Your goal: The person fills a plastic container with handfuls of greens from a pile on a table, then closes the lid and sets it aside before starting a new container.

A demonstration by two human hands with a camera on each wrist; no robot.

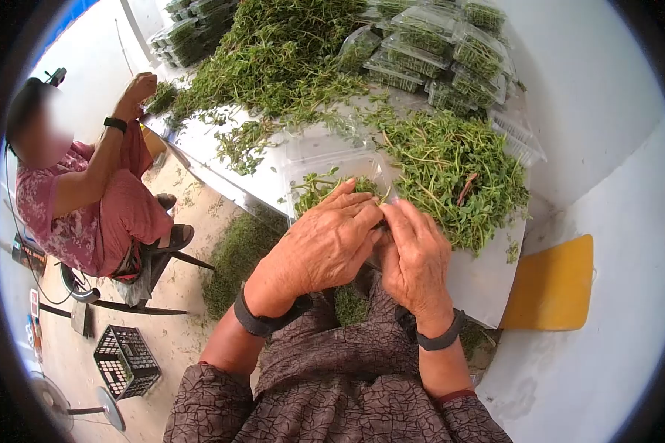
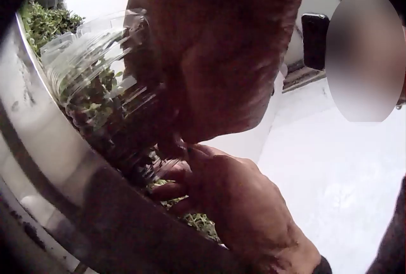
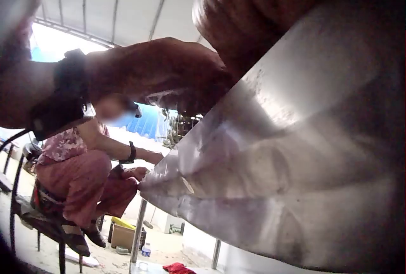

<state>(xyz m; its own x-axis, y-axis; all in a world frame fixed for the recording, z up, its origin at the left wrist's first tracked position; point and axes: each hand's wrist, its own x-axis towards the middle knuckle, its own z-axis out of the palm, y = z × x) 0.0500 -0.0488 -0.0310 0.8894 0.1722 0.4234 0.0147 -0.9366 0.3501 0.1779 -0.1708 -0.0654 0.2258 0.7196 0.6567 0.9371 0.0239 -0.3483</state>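
My left hand (image 1: 329,240) and right hand (image 1: 417,258) meet at the near edge of an open clear plastic clamshell box (image 1: 287,181). Their fingertips come together and pinch thin green stems (image 1: 385,193), mostly covered by the fingers. Leafy green sprigs (image 1: 314,189) lie in the box, partly behind the left hand. Right beside the box spreads a loose heap of the same greens (image 1: 451,166). In the left wrist view the box (image 2: 66,64) appears at the metal table edge, next to both hands. The right wrist view mostly shows the table's metal side (image 3: 273,179).
A large heap of greens (image 1: 273,59) covers the far table (image 1: 218,129). Filled boxes (image 1: 414,55) are stacked at the back right. Another person (image 1: 89,184) sits at left. A yellow board (image 1: 550,284) stands by the wall, and a black crate (image 1: 125,362) is on the floor.
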